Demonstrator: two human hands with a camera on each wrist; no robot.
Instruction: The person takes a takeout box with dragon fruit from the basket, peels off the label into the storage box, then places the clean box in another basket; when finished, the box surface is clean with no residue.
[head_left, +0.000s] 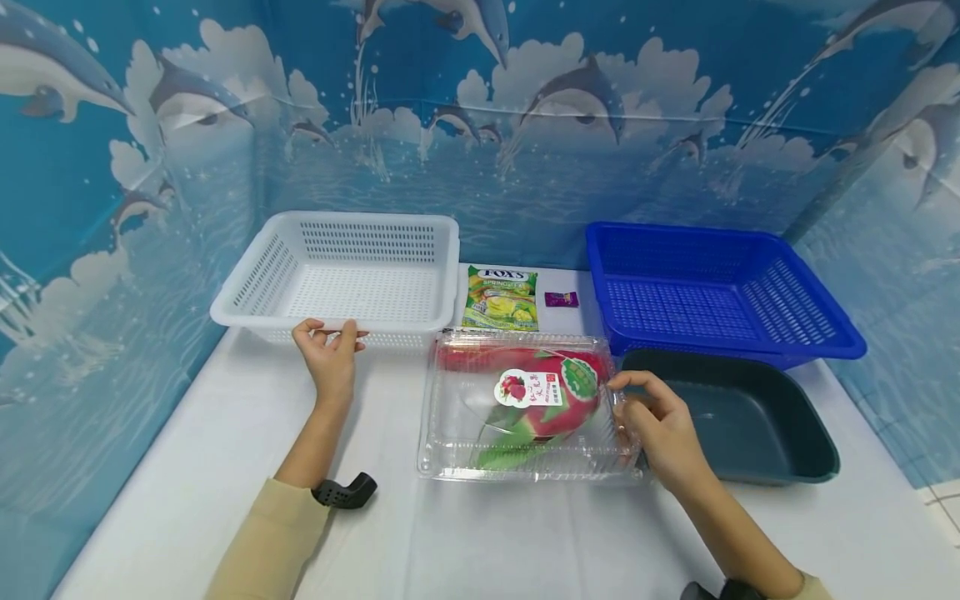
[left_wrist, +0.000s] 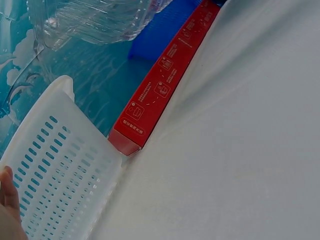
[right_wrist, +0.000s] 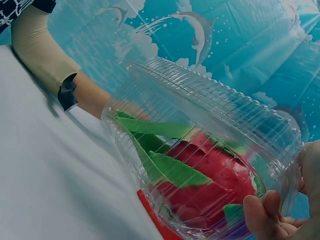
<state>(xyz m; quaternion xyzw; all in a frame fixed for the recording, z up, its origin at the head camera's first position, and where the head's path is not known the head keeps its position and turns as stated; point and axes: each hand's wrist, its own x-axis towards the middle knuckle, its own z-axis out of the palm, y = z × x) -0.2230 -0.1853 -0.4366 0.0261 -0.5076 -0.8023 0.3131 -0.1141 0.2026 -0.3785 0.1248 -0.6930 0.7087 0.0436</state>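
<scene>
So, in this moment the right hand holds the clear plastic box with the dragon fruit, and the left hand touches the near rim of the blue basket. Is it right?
Not quite: the left hand touches the near rim of the white basket, as the head view shows. The right hand does hold the clear plastic box with the dragon fruit.

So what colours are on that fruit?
The fruit is pinkish red with green scales, clearest in the right wrist view.

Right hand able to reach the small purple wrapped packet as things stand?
Probably not: the right hand grips the clear plastic container, which in the head view juts between it and the purple packet. The packet itself lies uncovered, so emptying the hand should help.
</scene>
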